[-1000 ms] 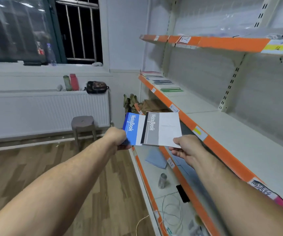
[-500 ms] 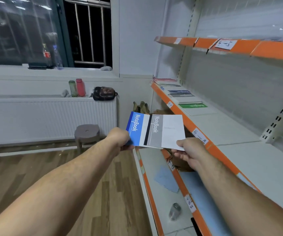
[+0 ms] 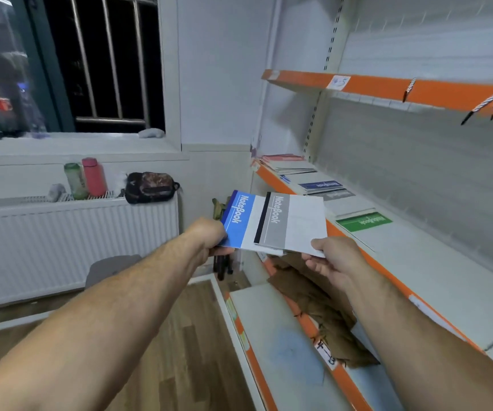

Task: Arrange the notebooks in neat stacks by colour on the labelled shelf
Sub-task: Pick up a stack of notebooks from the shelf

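Note:
My left hand [image 3: 211, 238] grips a blue notebook [image 3: 238, 222] by its near corner. My right hand [image 3: 332, 261] pinches a grey notebook [image 3: 291, 223] at its near right corner; it overlaps the blue one. Both are held in the air just left of the orange-edged middle shelf [image 3: 435, 280]. On that shelf lie a green notebook [image 3: 364, 221], a grey notebook [image 3: 338, 194], a dark blue notebook [image 3: 319, 185] and, farthest back, a stack with a red notebook [image 3: 282, 158] on top.
An upper orange shelf [image 3: 372, 87] carries paper labels. Lower shelves [image 3: 272, 330] hold brown crumpled material [image 3: 325, 310]. To the left are a radiator [image 3: 70, 244], two bottles [image 3: 86, 179], a dark bag [image 3: 150, 186], a stool [image 3: 112, 266] and wooden floor.
The view has moved closer to the far end of the shelf and its notebooks. Both hands keep their hold on the two notebooks, carried along toward that end.

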### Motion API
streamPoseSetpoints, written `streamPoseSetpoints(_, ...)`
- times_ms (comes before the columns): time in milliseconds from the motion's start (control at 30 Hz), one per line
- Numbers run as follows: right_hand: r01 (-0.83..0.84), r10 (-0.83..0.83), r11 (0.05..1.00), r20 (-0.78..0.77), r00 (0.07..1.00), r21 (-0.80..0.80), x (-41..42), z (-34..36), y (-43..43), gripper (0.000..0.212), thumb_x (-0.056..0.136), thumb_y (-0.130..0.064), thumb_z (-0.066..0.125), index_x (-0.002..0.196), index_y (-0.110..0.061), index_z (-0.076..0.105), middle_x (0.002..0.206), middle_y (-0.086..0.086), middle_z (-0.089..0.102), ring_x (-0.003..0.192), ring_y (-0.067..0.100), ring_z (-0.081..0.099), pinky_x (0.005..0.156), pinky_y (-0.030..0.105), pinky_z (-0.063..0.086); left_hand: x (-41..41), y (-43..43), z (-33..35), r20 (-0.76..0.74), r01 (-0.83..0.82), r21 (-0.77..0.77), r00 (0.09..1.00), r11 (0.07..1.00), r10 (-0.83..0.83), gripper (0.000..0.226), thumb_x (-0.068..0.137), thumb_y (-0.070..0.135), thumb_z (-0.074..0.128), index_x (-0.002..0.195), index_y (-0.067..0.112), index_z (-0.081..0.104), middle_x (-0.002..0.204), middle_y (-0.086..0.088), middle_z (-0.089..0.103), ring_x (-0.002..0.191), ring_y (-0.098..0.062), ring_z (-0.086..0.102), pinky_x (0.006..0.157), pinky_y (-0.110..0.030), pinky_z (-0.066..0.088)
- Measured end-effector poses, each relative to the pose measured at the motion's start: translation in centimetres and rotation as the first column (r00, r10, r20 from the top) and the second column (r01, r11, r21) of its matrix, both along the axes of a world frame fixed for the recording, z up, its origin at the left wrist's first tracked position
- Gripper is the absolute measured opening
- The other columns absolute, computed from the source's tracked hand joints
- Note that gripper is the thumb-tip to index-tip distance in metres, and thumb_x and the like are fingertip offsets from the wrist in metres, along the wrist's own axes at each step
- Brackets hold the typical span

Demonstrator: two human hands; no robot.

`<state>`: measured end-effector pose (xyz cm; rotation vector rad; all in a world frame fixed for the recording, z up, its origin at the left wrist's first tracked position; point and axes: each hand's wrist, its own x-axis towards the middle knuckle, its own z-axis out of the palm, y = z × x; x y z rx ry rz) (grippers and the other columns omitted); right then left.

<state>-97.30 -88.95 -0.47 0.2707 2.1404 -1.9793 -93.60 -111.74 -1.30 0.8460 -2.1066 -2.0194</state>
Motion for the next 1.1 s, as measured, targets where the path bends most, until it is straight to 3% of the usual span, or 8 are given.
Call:
streamPoseSetpoints(167, 0.052, -0.052, 0.999, 0.0, 0.999, 0.0, -6.1, 0.1, -2.1, 0.014, 0.095, 0.002, 0.05, 0.087, -0.005, 0.058, 0.057, 0.011, 0.064, 0.056, 0.019, 0.058, 0.047, 0.024, 0.051, -7.9, -3.1, -0.8, 0.018, 0.058, 0.021, 0.998, 0.998, -0.058, 0.013, 0.096, -0.007, 0.046, 0.091, 0.002, 0.054, 0.091, -0.014, 0.066, 0.068, -0.021, 0.068, 0.041, -0.025, 0.054)
streamPoseSetpoints(300, 0.1, -0.1, 0.995, 0.002, 0.995, 0.001, -12.3, -0.4, -3.2, 0.014, 0.096, 0.001, 0.051, 0.085, -0.002, 0.059, 0.063, 0.015, 0.064, 0.056, 0.02, 0.058, 0.05, 0.025, 0.053, -15.3, -3.9, -1.3, 0.032, 0.129, 0.0, 0.991, 0.992, -0.129, 0.014, 0.096, -0.008, 0.046, 0.087, 0.001, 0.053, 0.088, -0.014, 0.064, 0.064, -0.022, 0.066, 0.044, -0.026, 0.056)
streamPoseSetpoints(433, 0.136, -0.136, 0.99, 0.013, 0.991, -0.023, -19.5, -0.3, -3.6, 0.01, 0.097, -0.002, 0.053, 0.09, -0.002, 0.061, 0.069, 0.016, 0.067, 0.057, 0.019, 0.06, 0.048, 0.024, 0.054, -23.7, -4.4, -1.1, 0.035, 0.165, -0.045, 0.986, 0.985, -0.163, 0.016, 0.092, -0.004, 0.053, 0.108, -0.003, 0.053, 0.101, -0.019, 0.064, 0.057, -0.024, 0.07, 0.04, -0.027, 0.053)
streamPoseSetpoints(533, 0.161, -0.161, 0.986, 0.023, 0.987, -0.039, -24.8, -0.1, -3.2, 0.008, 0.097, -0.001, 0.053, 0.095, 0.0, 0.062, 0.068, 0.015, 0.069, 0.056, 0.018, 0.063, 0.051, 0.026, 0.055, -29.6, -4.0, -0.1, 0.051, 0.211, -0.064, 0.977, 0.975, -0.208, 0.014, 0.094, -0.005, 0.052, 0.108, -0.005, 0.055, 0.089, -0.017, 0.064, 0.051, -0.021, 0.068, 0.044, -0.029, 0.056)
streamPoseSetpoints(733, 0.22, -0.22, 0.975, 0.034, 0.975, -0.005, -32.8, 0.4, -2.0, 0.011, 0.096, -0.002, 0.053, 0.098, 0.004, 0.062, 0.062, 0.014, 0.068, 0.042, 0.014, 0.06, 0.037, 0.022, 0.044, -39.1, -2.7, 1.0, 0.056, 0.324, -0.085, 0.946, 0.942, -0.32, 0.006, 0.096, -0.005, 0.052, 0.098, 0.0, 0.055, 0.093, -0.016, 0.065, 0.071, -0.024, 0.069, 0.053, -0.031, 0.059)
streamPoseSetpoints(867, 0.273, -0.274, 0.962, 0.025, 0.961, 0.013, -35.7, 0.0, -1.1, 0.013, 0.094, -0.001, 0.05, 0.093, 0.001, 0.063, 0.059, 0.013, 0.065, 0.042, 0.016, 0.054, 0.042, 0.023, 0.04, -44.3, -1.4, 0.6, 0.084, 0.41, -0.144, 0.912, 0.901, -0.402, 0.008, 0.092, -0.004, 0.055, 0.1, -0.002, 0.056, 0.092, -0.016, 0.063, 0.073, -0.026, 0.069, 0.059, -0.036, 0.061)
streamPoseSetpoints(967, 0.361, -0.361, 0.932, 0.011, 0.932, -0.01, -37.4, -0.3, -0.8, 0.013, 0.092, 0.002, 0.049, 0.09, 0.002, 0.062, 0.06, 0.016, 0.063, 0.046, 0.02, 0.053, 0.035, 0.021, 0.04, -47.8, -0.4, 0.5, 0.095, 0.481, -0.153, 0.876, 0.863, -0.472, 0.006, 0.092, -0.006, 0.056, 0.094, -0.002, 0.053, 0.09, -0.018, 0.06, 0.066, -0.024, 0.064, 0.046, -0.029, 0.053)
streamPoseSetpoints(1100, 0.477, -0.477, 0.879, 0.005, 0.879, -0.009, -38.6, -0.6, -0.9, 0.013, 0.093, 0.002, 0.051, 0.087, 0.004, 0.062, 0.059, 0.016, 0.063, 0.046, 0.02, 0.057, 0.038, 0.022, 0.045, -51.5, 1.1, 0.6, 0.09, 0.608, -0.075, 0.793, 0.79, -0.602, 0.02, 0.094, -0.011, 0.053, 0.112, -0.004, 0.052, 0.121, -0.026, 0.059, 0.088, -0.028, 0.068, 0.05, -0.029, 0.058)
